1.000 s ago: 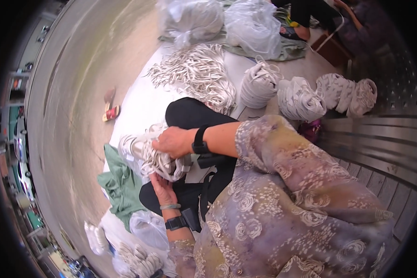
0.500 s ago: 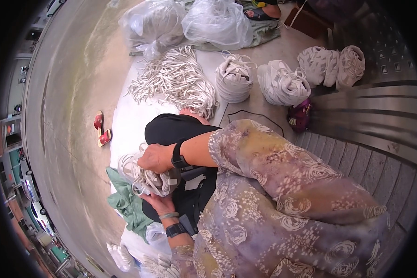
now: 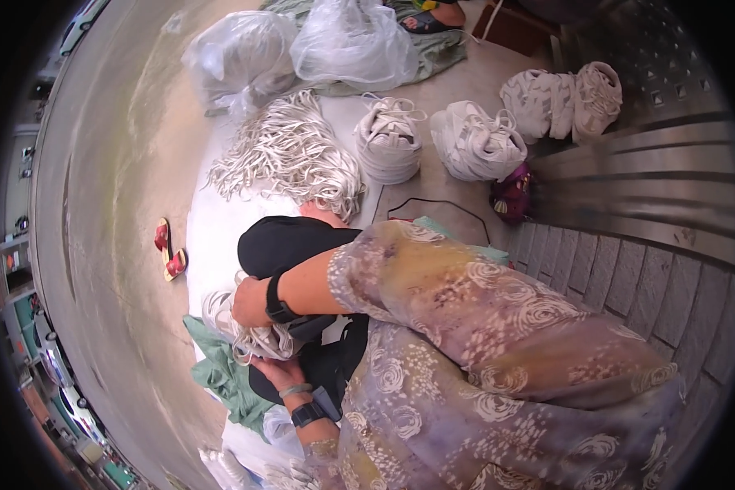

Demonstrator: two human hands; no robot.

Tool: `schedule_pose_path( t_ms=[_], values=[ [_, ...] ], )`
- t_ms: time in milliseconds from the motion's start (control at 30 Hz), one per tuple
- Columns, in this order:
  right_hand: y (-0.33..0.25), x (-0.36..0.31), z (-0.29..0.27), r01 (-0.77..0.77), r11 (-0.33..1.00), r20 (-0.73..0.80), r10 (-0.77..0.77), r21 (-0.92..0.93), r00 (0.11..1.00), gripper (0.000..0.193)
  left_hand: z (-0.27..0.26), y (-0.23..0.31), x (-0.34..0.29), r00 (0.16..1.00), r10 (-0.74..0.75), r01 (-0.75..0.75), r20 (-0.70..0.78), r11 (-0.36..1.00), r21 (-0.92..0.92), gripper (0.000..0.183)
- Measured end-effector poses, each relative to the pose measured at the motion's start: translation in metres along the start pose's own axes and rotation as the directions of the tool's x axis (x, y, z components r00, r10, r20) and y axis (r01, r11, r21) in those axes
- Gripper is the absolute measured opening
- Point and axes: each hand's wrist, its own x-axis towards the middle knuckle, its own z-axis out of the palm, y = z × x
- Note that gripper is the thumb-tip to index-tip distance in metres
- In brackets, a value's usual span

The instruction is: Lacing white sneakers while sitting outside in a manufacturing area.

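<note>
A white sneaker (image 3: 267,343) with loose laces lies between my two hands, above my dark-clad legs. My left hand (image 3: 279,373), lower in the view, holds the sneaker's side, its fingertips partly hidden beneath it. My right hand (image 3: 251,304) is closed at the lace area, its fingers curled over the white shoelace (image 3: 238,347); the exact grip is partly hidden by the back of the hand. Dark bands are on both wrists.
A heap of white laces (image 3: 290,155) lies on a white sheet (image 3: 202,237). Several white sneakers (image 3: 480,140) stand along the upper right. Clear plastic bags (image 3: 241,61), red sandals (image 3: 170,249), green cloth (image 3: 224,367) and a ribbed metal panel (image 3: 629,175) surround me.
My view has shifted, so the shoes, bags and lace heap appear farther left. Both hands stay on the sneaker, and my right hand sits slightly lower in view.
</note>
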Motion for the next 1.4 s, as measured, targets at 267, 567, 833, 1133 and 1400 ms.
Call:
schedule_pose_path(
  t_ms=[267, 567, 833, 1133, 1400],
  values=[
    [0.042, 0.007, 0.012, 0.092, 0.957, -0.051, -0.081, 0.275, 0.995, 0.029, -0.009, 0.005, 0.013, 0.994, 0.099, -0.1, 0.035, 0.995, 0.03, 0.081],
    [0.088, 0.056, 0.025, -0.075, 0.902, -0.051, 0.106, 0.425, 0.993, 0.031, -0.021, 0.012, 0.039, 0.973, 0.078, -0.062, -0.216, 0.995, 0.08, 0.081],
    [0.135, 0.025, -0.014, -0.159, 0.252, 0.092, 0.259, 0.955, 0.962, 0.026, -0.026, -0.008, 0.063, 0.97, 0.098, -0.028, -0.224, 0.955, 0.297, 0.058],
    [0.201, -0.048, -0.033, -0.024, -0.173, 0.055, 0.173, 0.985, 0.983, 0.043, -0.033, -0.013, 0.064, 0.904, 0.384, -0.091, -0.189, 0.604, 0.792, 0.07],
    [0.283, -0.078, -0.06, -0.025, 0.031, 0.004, 0.553, 0.999, 0.833, 0.034, -0.036, -0.001, 0.06, 0.962, 0.261, -0.054, -0.083, 0.477, 0.877, 0.059]
  ],
)
